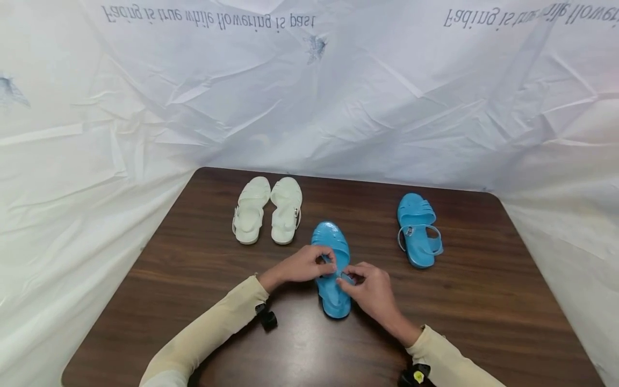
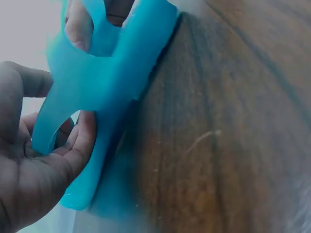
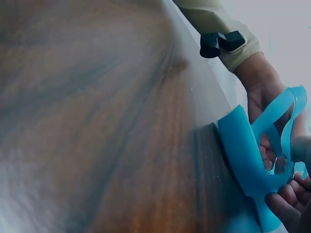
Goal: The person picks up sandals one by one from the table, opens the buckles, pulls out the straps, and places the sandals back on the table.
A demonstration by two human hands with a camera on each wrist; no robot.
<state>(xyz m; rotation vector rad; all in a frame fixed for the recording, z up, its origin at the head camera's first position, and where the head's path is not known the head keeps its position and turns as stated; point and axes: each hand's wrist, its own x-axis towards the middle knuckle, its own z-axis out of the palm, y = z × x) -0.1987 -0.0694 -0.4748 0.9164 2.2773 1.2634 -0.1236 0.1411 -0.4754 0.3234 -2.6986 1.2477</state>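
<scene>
A blue sandal [image 1: 335, 301] lies toe away from me on the table, between both hands. My left hand [image 1: 302, 264] bends over its left side; in the left wrist view the fingers [image 2: 80, 145] curl about a blue side band [image 2: 46, 121]. From the right, my right hand [image 1: 371, 287] pinches the ankle strap, thumb and forefinger close together near the buckle. The right wrist view has the strap [image 3: 272, 110] looping up above the sole [image 3: 238, 138], with the right fingers [image 3: 284, 208] at its side. The fingers partly hide the buckle.
A second blue sandal [image 1: 419, 250], its strap looped across, lies at the back right. Two white sandals [image 1: 249, 215] [image 1: 285, 215] stand side by side at the back left. Crumpled white sheeting [image 1: 309, 107] surrounds the dark wooden table [image 1: 483, 301].
</scene>
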